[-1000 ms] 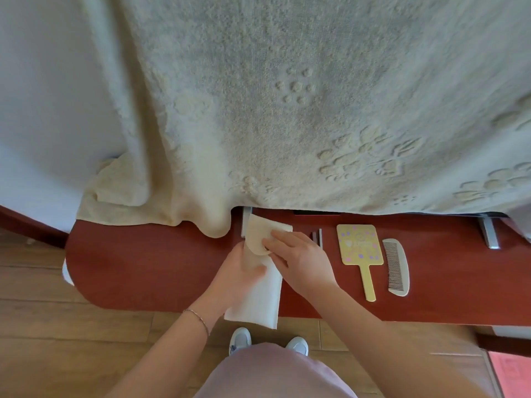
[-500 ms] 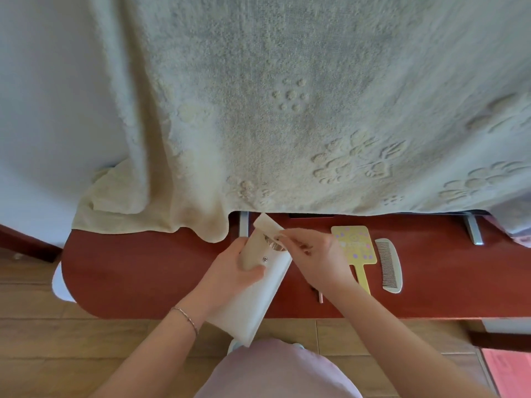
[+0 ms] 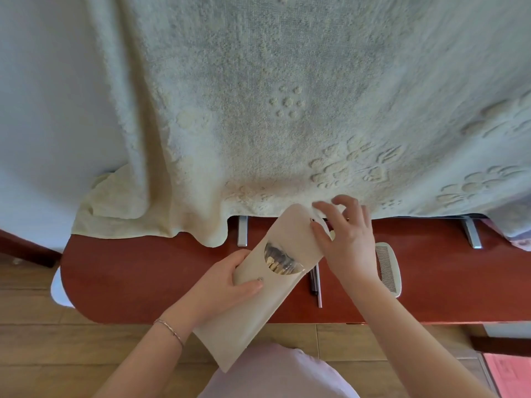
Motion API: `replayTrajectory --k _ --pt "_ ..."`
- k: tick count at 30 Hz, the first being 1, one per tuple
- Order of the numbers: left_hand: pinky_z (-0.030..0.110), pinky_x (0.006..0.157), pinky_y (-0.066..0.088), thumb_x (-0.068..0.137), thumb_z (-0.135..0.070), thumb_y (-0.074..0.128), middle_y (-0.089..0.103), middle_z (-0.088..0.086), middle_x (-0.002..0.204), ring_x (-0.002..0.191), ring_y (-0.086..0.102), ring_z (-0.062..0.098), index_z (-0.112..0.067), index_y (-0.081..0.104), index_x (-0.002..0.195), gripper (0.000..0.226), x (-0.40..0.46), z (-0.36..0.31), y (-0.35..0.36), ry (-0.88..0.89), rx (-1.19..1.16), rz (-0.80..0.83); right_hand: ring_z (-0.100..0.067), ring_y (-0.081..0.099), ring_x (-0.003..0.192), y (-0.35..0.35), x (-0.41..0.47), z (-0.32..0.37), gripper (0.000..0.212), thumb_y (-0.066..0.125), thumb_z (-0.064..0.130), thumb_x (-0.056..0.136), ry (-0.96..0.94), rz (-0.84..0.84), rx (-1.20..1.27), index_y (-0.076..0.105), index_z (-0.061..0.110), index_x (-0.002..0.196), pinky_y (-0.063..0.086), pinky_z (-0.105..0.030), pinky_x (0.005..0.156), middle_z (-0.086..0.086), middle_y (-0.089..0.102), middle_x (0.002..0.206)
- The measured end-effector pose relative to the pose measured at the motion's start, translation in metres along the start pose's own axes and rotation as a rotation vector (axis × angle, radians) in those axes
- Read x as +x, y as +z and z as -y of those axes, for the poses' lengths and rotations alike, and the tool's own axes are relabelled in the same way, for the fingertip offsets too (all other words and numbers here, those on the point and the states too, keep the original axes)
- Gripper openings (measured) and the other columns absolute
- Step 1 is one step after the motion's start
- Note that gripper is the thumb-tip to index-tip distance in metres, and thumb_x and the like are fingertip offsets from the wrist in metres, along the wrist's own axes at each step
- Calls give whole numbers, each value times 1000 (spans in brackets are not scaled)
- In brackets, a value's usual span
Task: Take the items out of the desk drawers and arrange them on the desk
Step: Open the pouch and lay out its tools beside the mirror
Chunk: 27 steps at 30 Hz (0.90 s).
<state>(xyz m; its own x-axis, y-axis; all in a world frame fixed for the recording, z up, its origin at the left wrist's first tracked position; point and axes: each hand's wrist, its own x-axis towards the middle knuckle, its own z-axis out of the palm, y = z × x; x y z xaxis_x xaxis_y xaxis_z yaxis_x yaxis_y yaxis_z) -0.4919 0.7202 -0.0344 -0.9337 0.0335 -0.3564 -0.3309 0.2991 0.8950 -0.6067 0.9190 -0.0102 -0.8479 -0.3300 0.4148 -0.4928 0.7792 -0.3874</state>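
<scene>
My left hand (image 3: pixel 227 285) is wrapped around the middle of a long cream fabric pouch (image 3: pixel 267 285), thumb pressed on its front, holding it tilted above the near edge of the reddish-brown wooden worktop (image 3: pixel 138 280). My right hand (image 3: pixel 346 239) is at the pouch's upper end, fingers (image 3: pixel 321 234) spread and pinching the rounded cream flap (image 3: pixel 296 222) back, so this hand is closed on the flap rather than empty. The two hands sit close together on the one pouch.

I judge that I am opening the pouch to get at what it holds. Through the curved mouth a bundle of slim pale and dark sticks or handles (image 3: pixel 275 261) shows; they may be brushes, but I cannot tell for sure. The next move, as I see it, calls for keeping the pouch steady with my left hand while the right lets the flap go and draws the bundle out, then laying it on free wood.

Just beside the pouch, partly under it, dark and silver pens (image 3: pixel 316 285) lie on the worktop. To the right of my wrist lies a white plastic comb (image 3: pixel 388 268). A cream embossed towel (image 3: pixel 287 110) hangs over the back of the worktop. No drawer is in view.
</scene>
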Motion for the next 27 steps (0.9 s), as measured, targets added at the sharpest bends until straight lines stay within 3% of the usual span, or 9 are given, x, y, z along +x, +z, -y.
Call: replayTrajectory --k 2,4,7,9,11,14,19,22,27 --pt "25 80 53 66 -47 61 63 -22 103 92 63 1 -38 55 108 44 -1 -2 0 1 9 1 -25 51 73 3 0 1 10 61 11 80 -161 39 -28 69 12 86 36 -27 59 -6 59 86" --pt "25 81 53 69 -43 63 62 -25 102 92 62 -1 -39 54 108 41 -1 -2 0 -5 27 -6 -16 49 63 3 -2 9 12 55 11 79 -141 190 160 67 11 82 35 -23 52 1 57 73" --pt "25 80 53 67 -45 64 63 -24 101 90 62 -1 -40 54 106 40 -1 -5 1 4 29 -3 -9 46 61 0 -5 19 29 49 41 80 -33 342 338 62 15 76 35 -20 53 7 52 64" --pt "26 78 53 66 -48 63 65 -18 100 89 64 3 -41 55 106 42 -1 -7 3 23 19 -6 -9 44 67 1 -9 23 42 49 61 72 -57 419 281 54 20 73 35 -19 55 14 45 63" --pt "27 77 54 66 -49 62 66 -15 99 88 65 5 -42 56 106 42 -1 -8 4 29 20 -8 -9 40 69 2 -10 25 44 51 67 67 -123 462 194 46 24 72 30 -18 56 19 38 64" --pt "27 76 54 68 -47 63 66 -16 96 86 64 3 -42 55 105 39 0 -8 4 25 71 -15 -10 40 72 3 -9 25 37 62 56 71 -64 531 198 45 24 74 31 -22 59 19 38 67" --pt "29 78 54 71 -41 64 65 -19 99 88 64 2 -41 55 106 36 -1 -4 2 9 85 -25 -2 42 61 1 -7 26 20 67 30 80 220 603 453 50 26 71 33 -13 55 12 47 67" --pt "30 79 54 69 -45 64 67 -17 99 89 64 2 -42 55 107 39 -4 0 1 -17 87 -23 -4 45 57 1 -2 21 16 66 24 82 461 498 611 55 27 72 35 -13 54 10 53 69" --pt "37 80 54 71 -44 64 67 -12 94 85 65 6 -36 57 102 33 -9 13 -7 -85 66 -114 -7 42 38 -1 12 -8 5 61 12 87 881 106 955 57 12 84 34 -19 41 0 54 53"
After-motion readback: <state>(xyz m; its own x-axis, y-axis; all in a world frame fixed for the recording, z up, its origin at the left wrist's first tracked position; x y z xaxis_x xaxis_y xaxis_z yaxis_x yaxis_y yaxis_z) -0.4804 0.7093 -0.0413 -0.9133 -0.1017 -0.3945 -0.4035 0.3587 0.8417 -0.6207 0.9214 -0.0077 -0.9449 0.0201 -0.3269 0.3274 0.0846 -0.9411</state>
